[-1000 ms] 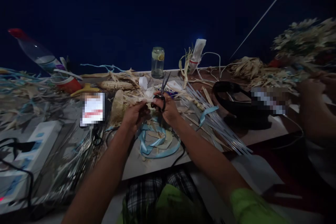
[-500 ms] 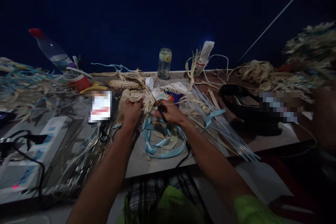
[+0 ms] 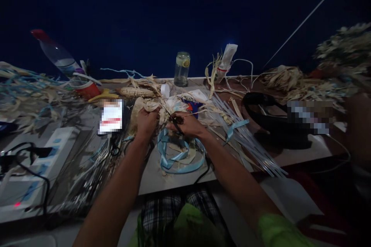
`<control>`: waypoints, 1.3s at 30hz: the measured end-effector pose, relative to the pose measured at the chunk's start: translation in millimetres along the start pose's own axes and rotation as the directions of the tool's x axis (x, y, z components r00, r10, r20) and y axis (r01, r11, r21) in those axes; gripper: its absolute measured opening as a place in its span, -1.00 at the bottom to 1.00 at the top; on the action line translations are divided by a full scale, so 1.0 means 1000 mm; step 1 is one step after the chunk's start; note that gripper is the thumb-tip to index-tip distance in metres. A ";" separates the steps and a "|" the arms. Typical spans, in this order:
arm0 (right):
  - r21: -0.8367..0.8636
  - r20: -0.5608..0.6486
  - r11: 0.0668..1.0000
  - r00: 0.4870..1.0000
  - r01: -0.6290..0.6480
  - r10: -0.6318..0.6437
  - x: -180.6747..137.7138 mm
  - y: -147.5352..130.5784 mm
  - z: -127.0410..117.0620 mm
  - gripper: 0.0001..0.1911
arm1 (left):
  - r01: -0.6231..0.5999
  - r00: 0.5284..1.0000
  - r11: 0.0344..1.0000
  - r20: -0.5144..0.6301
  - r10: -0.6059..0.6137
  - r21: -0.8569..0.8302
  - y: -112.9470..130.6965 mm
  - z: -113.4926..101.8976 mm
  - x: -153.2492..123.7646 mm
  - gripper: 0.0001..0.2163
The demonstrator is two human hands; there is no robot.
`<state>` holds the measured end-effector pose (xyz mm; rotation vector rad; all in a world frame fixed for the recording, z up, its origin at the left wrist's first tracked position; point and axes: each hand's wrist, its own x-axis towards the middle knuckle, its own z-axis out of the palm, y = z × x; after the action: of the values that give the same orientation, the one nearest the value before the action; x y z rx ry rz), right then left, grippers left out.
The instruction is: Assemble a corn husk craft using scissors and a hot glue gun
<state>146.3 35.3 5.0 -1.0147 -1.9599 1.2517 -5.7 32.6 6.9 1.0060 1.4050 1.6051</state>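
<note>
In the middle of the cluttered table, my left hand (image 3: 148, 120) is closed on a pale dried corn husk (image 3: 149, 105). Just to its right, my right hand (image 3: 187, 123) grips dark-handled scissors (image 3: 176, 125), whose thin blades slant up and left toward the husk. Whether the blades touch it is too dim to tell. Below both hands lies a loose coil of light blue ribbon (image 3: 185, 170). A dried corn cob (image 3: 137, 92) rests behind my left hand, near a small white cap-like piece (image 3: 165, 90).
At the back stand a clear jar (image 3: 181, 70) and a tilted plastic bottle (image 3: 59, 56). Clear thin sticks (image 3: 255, 146) lie to the right, beside a black headband-like object (image 3: 272, 123). Metal wires (image 3: 95, 177) and a white power strip (image 3: 55, 154) are on the left.
The scissors in my right hand have tilted slightly, their blades now leaning further left toward the husk. My left hand has barely moved to the right.
</note>
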 end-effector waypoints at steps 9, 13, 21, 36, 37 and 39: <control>-0.027 -0.036 0.999 0.999 -0.024 0.023 0.000 -0.001 -0.002 -0.68 | 0.048 0.999 0.997 -0.009 -0.048 0.059 0.006 0.000 -0.003 -0.79; -0.073 -0.058 0.997 0.998 -0.036 0.032 0.000 0.000 -0.002 -0.68 | 0.049 0.999 0.996 -0.023 -0.048 0.076 0.007 0.000 -0.004 -0.78; -0.091 -0.039 0.996 0.999 -0.027 0.024 -0.001 -0.002 -0.003 -0.70 | 0.069 0.997 0.996 -0.027 -0.067 0.064 0.005 -0.001 -0.002 -0.80; 0.016 0.009 0.996 0.996 -0.089 0.089 -0.002 0.000 -0.003 -0.73 | 0.081 0.996 0.996 -0.040 -0.079 0.047 0.001 -0.002 0.001 -0.81; 0.010 0.006 0.996 0.996 -0.091 0.091 -0.001 0.001 -0.003 -0.73 | 0.088 0.996 0.995 -0.035 -0.087 0.040 0.000 -0.002 0.001 -0.81; -0.019 -0.059 0.996 0.995 -0.084 0.083 0.001 0.006 -0.003 -0.73 | 0.096 0.995 0.995 -0.024 -0.096 0.003 0.000 -0.002 0.001 -0.81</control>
<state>149.8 39.3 1.1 -1.1414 -1.9073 1.2342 -7.7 32.4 6.5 0.9107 1.4519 1.5493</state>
